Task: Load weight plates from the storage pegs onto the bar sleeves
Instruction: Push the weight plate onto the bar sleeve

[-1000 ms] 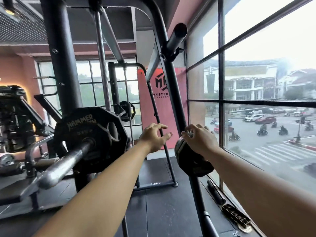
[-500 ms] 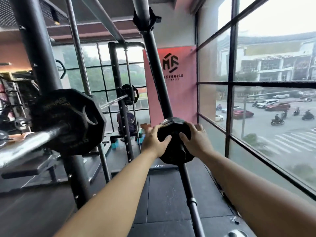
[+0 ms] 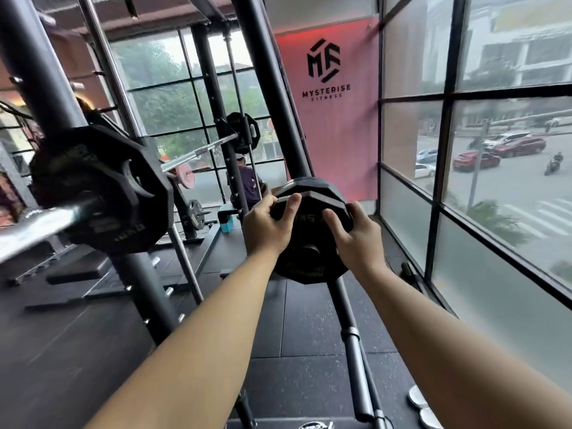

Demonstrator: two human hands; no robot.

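A small black weight plate [image 3: 309, 236] hangs on a storage peg of the slanted rack post [image 3: 272, 97], with a second plate [image 3: 306, 185] right behind it. My left hand [image 3: 266, 227] grips the front plate's left rim, thumb on its face. My right hand [image 3: 356, 236] grips its right rim. To the left, the steel bar sleeve [image 3: 40, 224] points toward me and carries a large black Hammer plate [image 3: 105, 193].
A thick black upright [image 3: 37, 75] stands behind the loaded sleeve. Windows [image 3: 495, 181] close the right side. A person [image 3: 247, 184] sits at a farther rack with another loaded bar [image 3: 201, 150]. Small silver plates [image 3: 424, 410] lie on the black rubber floor.
My left hand reached across and took the plate's left rim, joining my right hand. Both hands now curl round the front plate, and the view has come closer and dropped lower.
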